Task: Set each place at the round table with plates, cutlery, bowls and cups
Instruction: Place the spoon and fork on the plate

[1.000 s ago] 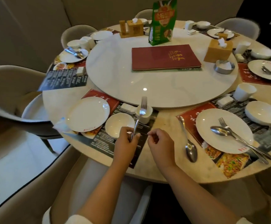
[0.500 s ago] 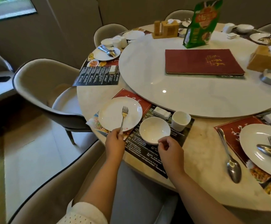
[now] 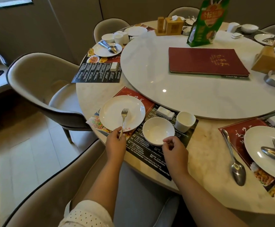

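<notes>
Left grip (image 3: 115, 145) pinching fork (image 3: 123, 119) handle, tines resting on plate (image 3: 113, 112); right grip (image 3: 174, 150) loosely curled, holding nothing, beside bowl (image 3: 158, 131).

A second ago my left hand (image 3: 115, 141) holds the fork (image 3: 123, 122) up over the cup (image 3: 185, 121), tines high. Now the fork lies across the plate (image 3: 115, 112), tines near its middle, the handle end pinched in my fingers at the near rim. My right hand (image 3: 174, 150) has come forward from the bare surface (image 3: 204, 145) to the near rim of the bowl (image 3: 158, 130), fingers loosely curled there.
</notes>
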`<state>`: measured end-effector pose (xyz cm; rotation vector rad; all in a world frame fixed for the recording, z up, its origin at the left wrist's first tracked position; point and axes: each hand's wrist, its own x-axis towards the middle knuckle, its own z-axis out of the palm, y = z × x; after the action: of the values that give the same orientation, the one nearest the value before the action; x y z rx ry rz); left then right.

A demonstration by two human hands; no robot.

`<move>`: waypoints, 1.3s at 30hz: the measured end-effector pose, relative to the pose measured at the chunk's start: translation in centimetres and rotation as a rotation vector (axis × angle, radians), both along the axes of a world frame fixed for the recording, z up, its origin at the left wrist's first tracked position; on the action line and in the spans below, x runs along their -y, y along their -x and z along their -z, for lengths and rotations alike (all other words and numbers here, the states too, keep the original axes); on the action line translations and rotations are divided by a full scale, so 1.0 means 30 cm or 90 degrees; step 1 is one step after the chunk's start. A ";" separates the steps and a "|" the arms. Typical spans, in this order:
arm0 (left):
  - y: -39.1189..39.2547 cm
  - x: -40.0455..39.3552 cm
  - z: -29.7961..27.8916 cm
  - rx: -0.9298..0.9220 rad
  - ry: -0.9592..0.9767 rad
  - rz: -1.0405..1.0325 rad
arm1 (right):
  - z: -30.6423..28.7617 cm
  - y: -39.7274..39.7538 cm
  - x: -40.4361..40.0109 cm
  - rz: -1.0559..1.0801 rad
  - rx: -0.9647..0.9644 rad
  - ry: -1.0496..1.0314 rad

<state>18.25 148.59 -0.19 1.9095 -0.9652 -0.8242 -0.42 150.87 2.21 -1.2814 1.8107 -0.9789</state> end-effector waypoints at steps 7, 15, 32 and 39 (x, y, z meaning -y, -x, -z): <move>0.004 -0.002 0.011 0.063 -0.005 -0.006 | -0.011 0.015 0.001 -0.016 0.001 -0.011; 0.310 -0.111 -0.118 0.227 0.212 0.147 | -0.029 0.144 -0.026 0.048 -0.011 0.012; 0.680 -0.137 0.022 0.225 0.037 0.489 | 0.035 0.657 -0.047 0.150 -0.307 -0.125; 0.739 -0.083 -0.053 0.273 0.133 0.502 | -0.037 0.667 -0.086 0.112 -0.092 -0.124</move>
<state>-3.91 151.07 1.41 1.5319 -2.0519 -0.6956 -20.45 153.44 3.31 -1.1114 2.1023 -0.7947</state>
